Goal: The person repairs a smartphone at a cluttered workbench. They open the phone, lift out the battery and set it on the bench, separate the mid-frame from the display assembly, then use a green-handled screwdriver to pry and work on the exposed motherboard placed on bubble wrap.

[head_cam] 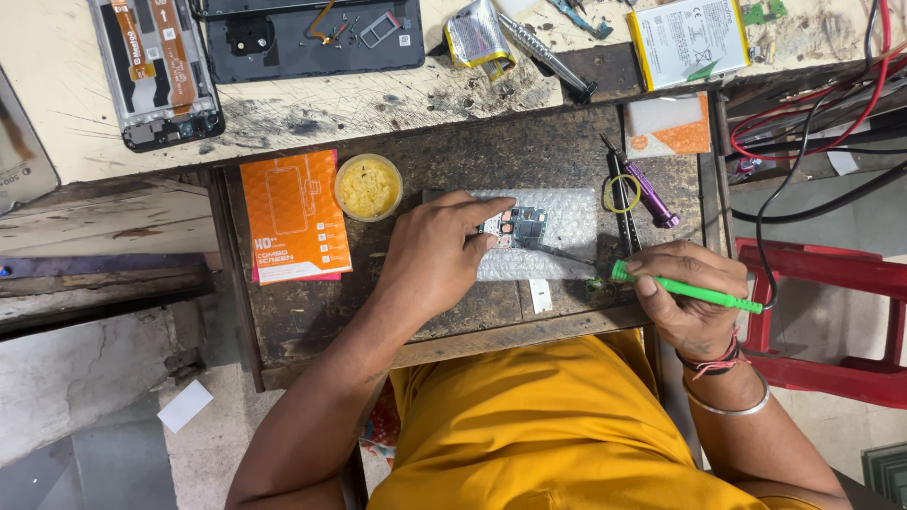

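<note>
While my left hand (436,257) is pinning the circuit board (515,227) on the bubble wrap (567,227), my right hand (690,297), at three o'clock, is gripping the green screwdriver (685,288); I'm judging its tip needs careful seating

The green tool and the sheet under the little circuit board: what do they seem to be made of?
The green tool in the right hand looks like glossy plastic with a thin dark metal tip. The sheet looks like clear bubble wrap, dimpled all over. The left hand steadies the circuit board.

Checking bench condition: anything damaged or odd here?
Yes. The silver battery pouch at the bench's top edge looks crumpled and puffy. The wooden work surface is heavily scratched and stained. The left hand steadies the circuit board; the right hand holds the green tool.
</note>
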`<control>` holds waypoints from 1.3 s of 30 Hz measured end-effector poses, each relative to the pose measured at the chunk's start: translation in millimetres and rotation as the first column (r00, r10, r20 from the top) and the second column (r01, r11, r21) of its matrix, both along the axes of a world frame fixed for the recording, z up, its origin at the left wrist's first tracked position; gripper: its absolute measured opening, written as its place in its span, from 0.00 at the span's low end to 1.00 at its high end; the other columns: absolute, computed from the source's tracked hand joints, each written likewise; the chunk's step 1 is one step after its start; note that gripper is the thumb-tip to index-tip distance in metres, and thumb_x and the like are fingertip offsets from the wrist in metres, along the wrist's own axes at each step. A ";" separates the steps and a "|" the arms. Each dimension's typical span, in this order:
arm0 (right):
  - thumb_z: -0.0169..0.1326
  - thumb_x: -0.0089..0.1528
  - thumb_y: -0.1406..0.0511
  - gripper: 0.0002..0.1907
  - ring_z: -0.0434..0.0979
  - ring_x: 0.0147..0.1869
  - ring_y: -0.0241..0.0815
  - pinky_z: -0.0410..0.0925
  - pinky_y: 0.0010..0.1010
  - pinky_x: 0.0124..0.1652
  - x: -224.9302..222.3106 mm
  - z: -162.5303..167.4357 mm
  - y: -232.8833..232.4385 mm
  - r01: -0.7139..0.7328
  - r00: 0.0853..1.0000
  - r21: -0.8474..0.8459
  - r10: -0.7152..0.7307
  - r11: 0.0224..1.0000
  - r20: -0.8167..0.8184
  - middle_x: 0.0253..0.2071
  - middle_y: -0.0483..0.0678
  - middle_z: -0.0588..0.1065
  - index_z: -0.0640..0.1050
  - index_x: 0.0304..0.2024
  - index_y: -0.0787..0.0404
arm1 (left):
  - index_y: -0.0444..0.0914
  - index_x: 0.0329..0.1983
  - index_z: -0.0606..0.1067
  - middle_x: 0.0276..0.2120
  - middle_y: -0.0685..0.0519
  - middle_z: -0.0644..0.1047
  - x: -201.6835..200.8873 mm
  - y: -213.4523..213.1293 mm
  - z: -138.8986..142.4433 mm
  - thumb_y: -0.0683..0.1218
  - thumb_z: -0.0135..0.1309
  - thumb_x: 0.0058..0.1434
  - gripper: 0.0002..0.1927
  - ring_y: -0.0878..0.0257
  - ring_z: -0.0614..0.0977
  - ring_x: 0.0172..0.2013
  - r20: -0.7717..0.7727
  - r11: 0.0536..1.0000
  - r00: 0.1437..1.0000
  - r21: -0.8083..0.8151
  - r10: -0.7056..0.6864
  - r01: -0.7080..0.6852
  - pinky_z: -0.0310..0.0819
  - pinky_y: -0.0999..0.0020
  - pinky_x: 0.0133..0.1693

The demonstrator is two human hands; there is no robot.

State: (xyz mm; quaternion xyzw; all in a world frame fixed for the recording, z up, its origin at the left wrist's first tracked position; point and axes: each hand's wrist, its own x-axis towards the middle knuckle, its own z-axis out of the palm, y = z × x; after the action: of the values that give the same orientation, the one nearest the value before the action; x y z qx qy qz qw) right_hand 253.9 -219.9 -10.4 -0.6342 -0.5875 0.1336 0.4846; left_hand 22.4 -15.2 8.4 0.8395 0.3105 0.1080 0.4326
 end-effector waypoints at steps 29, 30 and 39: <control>0.59 0.66 0.69 0.06 0.83 0.38 0.40 0.75 0.25 0.40 0.4 -1.7 0.1 0.007 1.000 0.002 -0.007 1.000 -0.005 0.37 0.52 0.80 0.80 0.38 0.67 | 0.47 0.58 0.79 0.43 0.50 0.81 0.0 0.2 -1.1 0.41 0.60 0.60 0.21 0.54 0.84 0.38 -0.002 1.000 1.000 0.013 -0.005 0.005 0.78 0.58 0.44; 0.59 0.66 0.69 0.05 0.84 0.38 0.41 0.75 0.25 0.40 0.3 -1.5 -0.3 0.010 1.000 0.002 -0.010 1.000 -0.001 0.37 0.52 0.80 0.80 0.38 0.67 | 0.47 0.58 0.79 0.43 0.50 0.81 0.2 0.0 -1.2 0.41 0.60 0.60 0.22 0.55 0.85 0.38 -0.004 1.000 1.000 0.005 -0.004 0.004 0.78 0.59 0.44; 0.58 0.66 0.69 0.05 0.83 0.37 0.41 0.74 0.25 0.40 0.7 0.3 -0.1 -0.004 1.000 -0.004 0.004 1.000 -0.010 0.37 0.53 0.80 0.80 0.38 0.67 | 0.47 0.58 0.79 0.42 0.50 0.81 0.7 -0.2 0.7 0.41 0.60 0.59 0.22 0.55 0.85 0.38 -0.016 1.000 1.000 -0.002 -0.001 0.001 0.78 0.59 0.43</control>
State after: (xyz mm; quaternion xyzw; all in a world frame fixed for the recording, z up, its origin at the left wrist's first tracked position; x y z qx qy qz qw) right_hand 254.6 -220.0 -10.1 -0.6331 -0.5862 0.1390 0.4861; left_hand 23.1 -15.5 9.1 0.8401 0.3136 0.1008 0.4310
